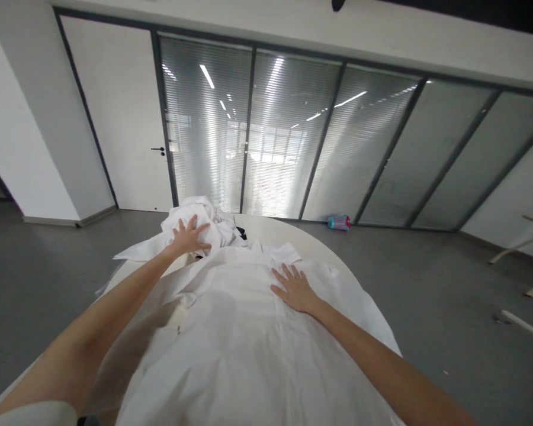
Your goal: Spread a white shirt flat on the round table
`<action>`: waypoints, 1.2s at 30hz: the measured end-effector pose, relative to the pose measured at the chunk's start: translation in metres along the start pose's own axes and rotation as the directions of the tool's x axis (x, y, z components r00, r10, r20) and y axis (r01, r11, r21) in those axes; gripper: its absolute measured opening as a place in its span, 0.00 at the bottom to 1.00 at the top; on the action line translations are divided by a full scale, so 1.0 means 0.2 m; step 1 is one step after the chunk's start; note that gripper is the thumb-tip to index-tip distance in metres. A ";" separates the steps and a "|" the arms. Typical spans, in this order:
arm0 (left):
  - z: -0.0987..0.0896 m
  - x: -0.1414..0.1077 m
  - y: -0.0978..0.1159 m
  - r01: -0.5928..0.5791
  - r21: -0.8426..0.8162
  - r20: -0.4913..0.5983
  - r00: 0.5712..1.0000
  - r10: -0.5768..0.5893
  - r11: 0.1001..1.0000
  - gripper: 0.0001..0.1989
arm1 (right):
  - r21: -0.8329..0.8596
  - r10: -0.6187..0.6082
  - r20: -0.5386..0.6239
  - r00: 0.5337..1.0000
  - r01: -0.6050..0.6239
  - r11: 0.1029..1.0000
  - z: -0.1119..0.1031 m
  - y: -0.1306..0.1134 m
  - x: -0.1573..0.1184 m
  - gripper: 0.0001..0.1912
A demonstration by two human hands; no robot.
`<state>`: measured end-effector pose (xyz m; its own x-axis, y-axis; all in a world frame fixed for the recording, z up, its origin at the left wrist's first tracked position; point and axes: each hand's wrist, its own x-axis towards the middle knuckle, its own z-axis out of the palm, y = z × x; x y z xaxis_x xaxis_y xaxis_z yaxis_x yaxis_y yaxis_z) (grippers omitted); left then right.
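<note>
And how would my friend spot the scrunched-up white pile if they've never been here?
Find the pale, round-edged table in front of the dark-framed glass wall. At its far left, under the person's spread left hand, is the bunched heap of white cloth. It rises in tangled folds, while the wide white cloth beside it lies spread out.

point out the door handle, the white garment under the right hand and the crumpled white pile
Door handle [159, 149]: head view, on its lever.
White garment [244, 302]: head view, on its upper middle.
Crumpled white pile [194, 208]: head view, on its top.
</note>
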<state>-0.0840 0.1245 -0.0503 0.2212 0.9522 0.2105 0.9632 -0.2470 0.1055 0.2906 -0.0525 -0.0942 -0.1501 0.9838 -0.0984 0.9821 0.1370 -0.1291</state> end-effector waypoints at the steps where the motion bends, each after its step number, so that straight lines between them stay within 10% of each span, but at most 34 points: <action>1: 0.00 0.02 -0.03 -0.031 -0.006 0.010 0.999 0.031 0.999 0.46 | -0.002 -0.002 -0.007 1.000 0.002 1.000 0.00 0.00 0.00 0.40; 7: -0.04 0.14 -0.15 -0.073 -0.080 0.029 0.997 0.076 0.994 0.32 | -0.024 -0.007 -0.032 0.999 0.007 1.000 0.01 0.01 0.01 0.40; 10: -0.04 0.18 -0.04 0.086 -0.086 -0.097 0.991 -0.094 0.993 0.27 | -0.028 -0.008 -0.040 0.999 0.007 1.000 0.03 0.02 0.02 0.41; 15: 0.06 0.18 0.23 0.225 -0.070 -0.391 0.890 -0.234 0.972 0.47 | -0.022 -0.006 -0.042 0.999 0.005 1.000 0.04 0.02 0.03 0.40; 21: 0.20 0.21 0.21 0.089 0.043 -0.299 0.952 -0.073 0.995 0.46 | -0.012 -0.003 -0.034 0.999 0.002 1.000 0.03 0.02 0.02 0.40; 28: 0.14 0.26 0.09 -0.043 0.099 -0.257 0.964 0.068 0.994 0.42 | -0.011 -0.001 -0.034 0.999 0.000 1.000 0.03 0.01 0.02 0.40; 33: 0.01 0.14 0.25 -0.061 0.067 -0.431 0.899 0.084 0.996 0.29 | -0.011 0.000 -0.022 1.000 0.000 1.000 0.02 0.01 0.03 0.39; 36: -0.02 0.04 0.39 -0.238 -0.019 -0.168 0.958 0.232 0.971 0.25 | -0.014 -0.007 -0.009 1.000 0.007 1.000 0.01 0.01 0.03 0.40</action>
<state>-0.0066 0.1128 -0.0363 0.4094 0.8249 0.3898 0.8799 -0.4700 0.0706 0.2903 -0.0464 -0.0973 -0.1563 0.9838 -0.0883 0.9825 0.1457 -0.1160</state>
